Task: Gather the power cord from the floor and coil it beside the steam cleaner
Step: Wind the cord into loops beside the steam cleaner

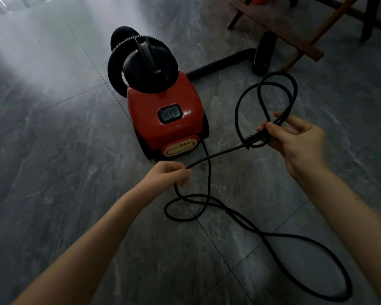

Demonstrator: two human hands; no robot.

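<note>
A red steam cleaner [165,116] with a black lid, handle and ribbed hose stands on the grey tiled floor. Its black power cord [249,223] leaves the rear of the machine and trails in long loops over the floor toward the lower right. My right hand [295,137], right of the cleaner, pinches gathered loops of the cord that rise in a coil above the fingers. My left hand [171,175], just in front of the cleaner, grips a taut stretch of the same cord running to the right hand.
A black wand with a floor head [263,53] lies behind the cleaner on the right. Wooden furniture legs and crossbars [299,29] stand at the top right. Pale haze hangs over the floor at the upper left.
</note>
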